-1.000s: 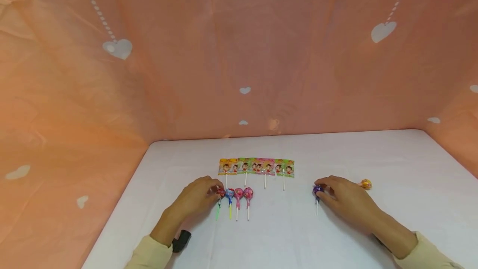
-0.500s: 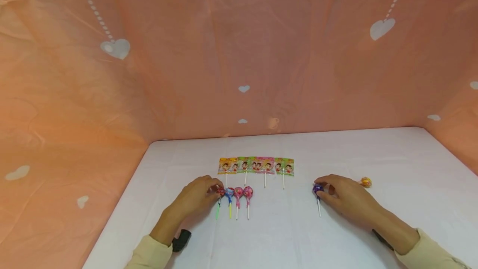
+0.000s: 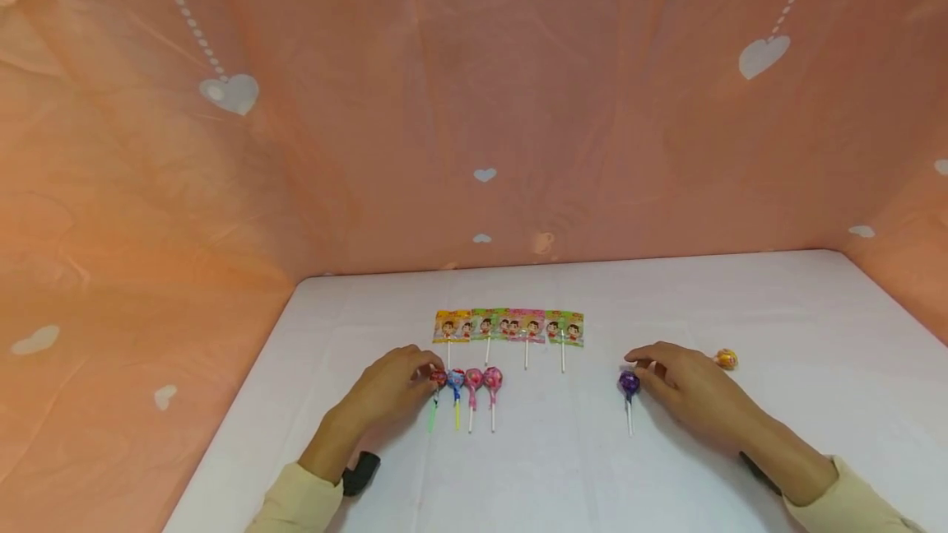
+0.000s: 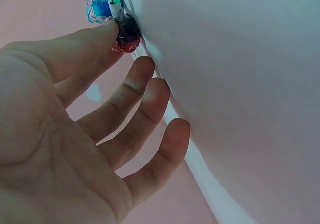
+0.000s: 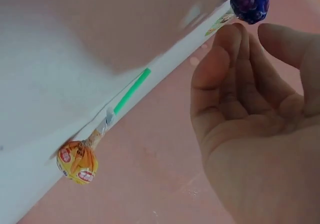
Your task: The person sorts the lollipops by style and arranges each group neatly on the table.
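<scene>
My left hand (image 3: pixel 392 387) pinches a red-wrapped lollipop (image 4: pixel 128 36) with a green stick between thumb and index finger, at the left end of a row. Beside it lie a blue lollipop (image 3: pixel 455 380) with a yellow stick and two pink lollipops (image 3: pixel 484 378) with white sticks. On the right, a purple lollipop (image 3: pixel 629 383) lies on the white table, stick toward me. Just right of it is my right hand (image 3: pixel 692 391), fingers relaxed, with a gap between thumb and index finger. A yellow-orange lollipop (image 5: pixel 77 161) with a green stick lies beyond this hand.
Behind the row, several flat-packed lollipops (image 3: pixel 526 326) in yellow, green and pink wrappers lie side by side, white sticks toward me. The white table (image 3: pixel 518 475) meets an orange cloth backdrop (image 3: pixel 415 105) with hearts. A black object (image 3: pixel 360 474) shows by the left wrist.
My right hand has let go of the purple lollipop and drawn slightly right; the lollipop's stick has swung a little. The left hand has stayed at the red lollipop.
</scene>
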Available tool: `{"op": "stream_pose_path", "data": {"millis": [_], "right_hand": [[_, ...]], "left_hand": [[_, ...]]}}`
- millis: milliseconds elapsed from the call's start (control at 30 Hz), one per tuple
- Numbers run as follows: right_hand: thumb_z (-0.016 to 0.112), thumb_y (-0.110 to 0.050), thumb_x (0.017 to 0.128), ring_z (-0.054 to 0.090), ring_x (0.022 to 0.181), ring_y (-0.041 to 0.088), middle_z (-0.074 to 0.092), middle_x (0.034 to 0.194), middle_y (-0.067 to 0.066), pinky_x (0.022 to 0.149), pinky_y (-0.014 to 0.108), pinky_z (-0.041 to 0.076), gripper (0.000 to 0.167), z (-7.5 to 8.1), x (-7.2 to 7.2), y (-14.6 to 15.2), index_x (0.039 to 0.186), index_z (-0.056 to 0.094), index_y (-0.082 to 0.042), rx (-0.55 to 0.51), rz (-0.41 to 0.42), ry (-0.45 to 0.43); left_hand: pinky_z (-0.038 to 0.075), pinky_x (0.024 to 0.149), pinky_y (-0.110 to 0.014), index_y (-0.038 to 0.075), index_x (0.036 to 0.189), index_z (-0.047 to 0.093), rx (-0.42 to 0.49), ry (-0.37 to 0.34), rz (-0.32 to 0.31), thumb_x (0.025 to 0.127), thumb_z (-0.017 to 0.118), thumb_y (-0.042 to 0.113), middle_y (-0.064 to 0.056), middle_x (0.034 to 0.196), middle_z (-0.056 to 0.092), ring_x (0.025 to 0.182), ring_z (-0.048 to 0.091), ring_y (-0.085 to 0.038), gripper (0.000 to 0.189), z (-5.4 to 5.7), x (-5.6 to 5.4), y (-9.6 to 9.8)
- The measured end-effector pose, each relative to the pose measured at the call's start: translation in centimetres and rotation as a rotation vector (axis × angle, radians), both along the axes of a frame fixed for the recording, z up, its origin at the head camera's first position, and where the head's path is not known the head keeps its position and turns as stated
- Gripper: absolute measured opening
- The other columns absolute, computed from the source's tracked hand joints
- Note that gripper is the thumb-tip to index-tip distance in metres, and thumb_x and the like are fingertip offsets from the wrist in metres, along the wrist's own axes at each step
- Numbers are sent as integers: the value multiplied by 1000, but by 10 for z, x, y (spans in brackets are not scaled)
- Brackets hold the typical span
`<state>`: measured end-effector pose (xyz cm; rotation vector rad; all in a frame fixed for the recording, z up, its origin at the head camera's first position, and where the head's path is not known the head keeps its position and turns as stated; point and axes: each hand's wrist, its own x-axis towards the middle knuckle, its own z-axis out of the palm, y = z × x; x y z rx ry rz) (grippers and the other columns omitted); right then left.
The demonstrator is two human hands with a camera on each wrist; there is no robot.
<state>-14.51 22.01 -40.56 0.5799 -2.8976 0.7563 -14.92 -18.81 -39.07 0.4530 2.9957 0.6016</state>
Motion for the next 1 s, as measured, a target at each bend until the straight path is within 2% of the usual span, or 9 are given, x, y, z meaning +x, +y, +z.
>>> {"op": "stream_pose_path", "data": {"millis": [200, 400, 533, 733, 1000], "right_hand": [[70, -37, 92, 49, 74, 0, 59, 85, -16, 64, 20, 40, 26, -1, 1, -2, 114, 71, -24, 25, -3, -39], [74, -32, 88, 48, 74, 0, 56, 82, -15, 64, 21, 39, 27, -1, -1, -1, 113, 71, -22, 43, 54, -36], [74, -34, 89, 48, 75, -1, 58, 83, -15, 65, 21, 40, 26, -1, -1, 0, 112, 70, -23, 27, 42, -40], [73, -33, 90, 48, 74, -2, 58, 83, -16, 65, 21, 40, 26, -2, 0, 0, 113, 70, -21, 7, 21, 6], [71, -35, 92, 49, 76, -2, 57, 84, -18, 67, 21, 41, 25, -3, 1, -2, 113, 70, -24, -5, 38, 40]], "left_hand": [[49, 79, -36, 19, 104, 72, 10, -12, 7, 89, 72, 12, 4, 90, 64, 86, 58, -13, 16, 1, 1, 1], [50, 79, -36, 20, 104, 72, 11, -20, 14, 89, 72, 12, 4, 90, 64, 86, 58, -12, 16, 2, 1, 1], [49, 79, -36, 20, 104, 72, 6, -19, 10, 90, 72, 12, 4, 91, 64, 87, 58, -12, 16, 2, 1, 1], [50, 79, -36, 20, 104, 72, 8, -22, 7, 90, 71, 12, 4, 90, 64, 87, 58, -13, 16, 2, 2, 1], [49, 78, -36, 18, 104, 72, 11, -9, 3, 89, 71, 11, 4, 89, 64, 86, 58, -13, 16, 2, 1, 1]]}}
